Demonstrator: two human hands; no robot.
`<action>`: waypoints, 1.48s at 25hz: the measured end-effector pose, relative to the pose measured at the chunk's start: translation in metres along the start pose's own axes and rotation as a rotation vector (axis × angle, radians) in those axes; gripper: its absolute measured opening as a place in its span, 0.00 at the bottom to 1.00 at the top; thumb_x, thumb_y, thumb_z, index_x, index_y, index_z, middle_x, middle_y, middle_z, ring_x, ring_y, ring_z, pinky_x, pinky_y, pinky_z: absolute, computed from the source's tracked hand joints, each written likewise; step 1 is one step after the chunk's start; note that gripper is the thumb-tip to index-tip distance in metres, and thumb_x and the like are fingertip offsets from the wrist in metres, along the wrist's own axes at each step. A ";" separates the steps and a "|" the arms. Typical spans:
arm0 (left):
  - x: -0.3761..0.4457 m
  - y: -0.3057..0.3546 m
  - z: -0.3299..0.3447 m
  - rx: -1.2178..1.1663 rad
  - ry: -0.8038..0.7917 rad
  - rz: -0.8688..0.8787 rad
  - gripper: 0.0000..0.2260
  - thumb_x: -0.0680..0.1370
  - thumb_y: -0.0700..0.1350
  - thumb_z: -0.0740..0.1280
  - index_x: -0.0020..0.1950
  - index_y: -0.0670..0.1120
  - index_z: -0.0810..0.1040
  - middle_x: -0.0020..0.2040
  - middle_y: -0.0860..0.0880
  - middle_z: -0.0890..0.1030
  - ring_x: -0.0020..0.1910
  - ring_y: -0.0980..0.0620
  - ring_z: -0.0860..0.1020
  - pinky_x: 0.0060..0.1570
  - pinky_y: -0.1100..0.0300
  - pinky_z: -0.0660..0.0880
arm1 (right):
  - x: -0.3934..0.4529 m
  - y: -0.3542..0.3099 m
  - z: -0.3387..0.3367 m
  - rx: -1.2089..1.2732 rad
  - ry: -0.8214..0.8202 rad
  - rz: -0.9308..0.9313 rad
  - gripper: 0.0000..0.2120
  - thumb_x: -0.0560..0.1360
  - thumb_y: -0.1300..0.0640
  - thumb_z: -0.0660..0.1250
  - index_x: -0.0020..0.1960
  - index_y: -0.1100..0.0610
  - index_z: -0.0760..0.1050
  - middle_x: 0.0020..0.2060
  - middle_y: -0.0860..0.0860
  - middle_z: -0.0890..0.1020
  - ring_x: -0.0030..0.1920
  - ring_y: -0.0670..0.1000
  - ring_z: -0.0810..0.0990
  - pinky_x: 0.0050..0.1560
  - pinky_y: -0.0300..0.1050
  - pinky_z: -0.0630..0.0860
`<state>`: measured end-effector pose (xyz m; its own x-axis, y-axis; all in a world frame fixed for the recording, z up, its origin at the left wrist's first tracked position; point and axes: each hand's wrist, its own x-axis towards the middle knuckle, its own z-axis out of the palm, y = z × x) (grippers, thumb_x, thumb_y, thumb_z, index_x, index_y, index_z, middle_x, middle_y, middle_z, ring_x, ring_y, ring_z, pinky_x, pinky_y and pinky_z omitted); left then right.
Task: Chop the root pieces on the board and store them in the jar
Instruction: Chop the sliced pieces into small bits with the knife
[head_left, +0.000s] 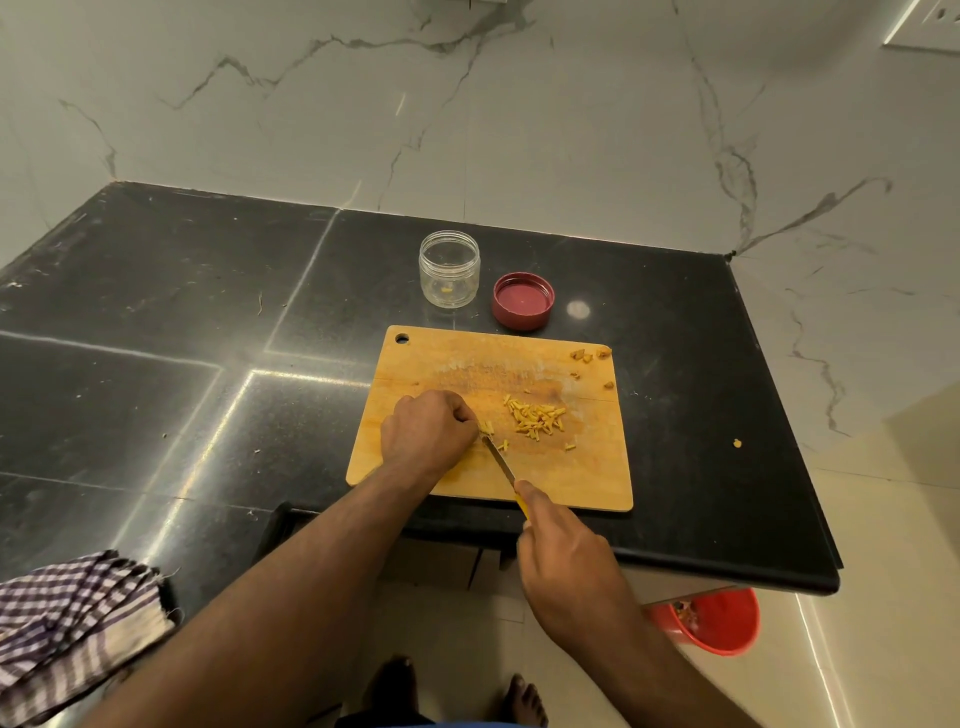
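A wooden cutting board (550, 478) lies on the black counter. My left hand (423, 434) is curled on the board and pins a small bunch of yellow root strips (487, 427) under its fingertips. My right hand (563, 556) grips the yellow handle of a small knife (500, 460), whose blade tip touches the board right beside those strips. A pile of chopped yellow pieces (535, 418) lies at the board's middle. Brown scraps (587, 356) sit in its far right corner. The clear jar (449, 269) stands open behind the board, almost empty.
The red lid (523, 301) lies upside down to the right of the jar. A checked cloth (72, 623) hangs over the counter's near left edge. One stray piece (736, 443) lies on the counter at right. A red bucket (711, 621) stands on the floor below.
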<state>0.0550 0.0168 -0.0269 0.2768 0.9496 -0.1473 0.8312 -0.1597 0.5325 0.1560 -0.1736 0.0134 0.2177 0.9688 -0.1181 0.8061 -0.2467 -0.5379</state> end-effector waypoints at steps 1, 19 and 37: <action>0.000 0.000 0.000 0.000 -0.004 0.003 0.05 0.75 0.52 0.70 0.46 0.55 0.85 0.43 0.58 0.83 0.47 0.52 0.78 0.46 0.48 0.80 | -0.001 -0.001 -0.001 0.013 0.014 0.003 0.23 0.83 0.52 0.51 0.78 0.48 0.55 0.65 0.48 0.75 0.57 0.48 0.77 0.56 0.46 0.74; -0.004 0.007 -0.006 -0.027 -0.003 0.005 0.03 0.77 0.49 0.71 0.47 0.52 0.84 0.43 0.56 0.83 0.46 0.53 0.79 0.47 0.49 0.81 | 0.000 0.003 -0.002 0.047 0.001 0.032 0.22 0.83 0.51 0.52 0.77 0.46 0.57 0.64 0.47 0.76 0.57 0.49 0.77 0.55 0.47 0.75; -0.034 -0.033 -0.020 -0.322 0.155 -0.027 0.09 0.80 0.43 0.67 0.59 0.51 0.80 0.47 0.56 0.77 0.43 0.57 0.75 0.36 0.63 0.68 | 0.005 0.035 -0.005 0.056 0.070 0.051 0.23 0.83 0.53 0.54 0.77 0.43 0.56 0.52 0.43 0.73 0.42 0.47 0.76 0.38 0.39 0.73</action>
<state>0.0089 -0.0054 -0.0226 0.1600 0.9858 -0.0500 0.6357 -0.0641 0.7693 0.1881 -0.1779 -0.0014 0.2976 0.9505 -0.0890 0.7612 -0.2925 -0.5787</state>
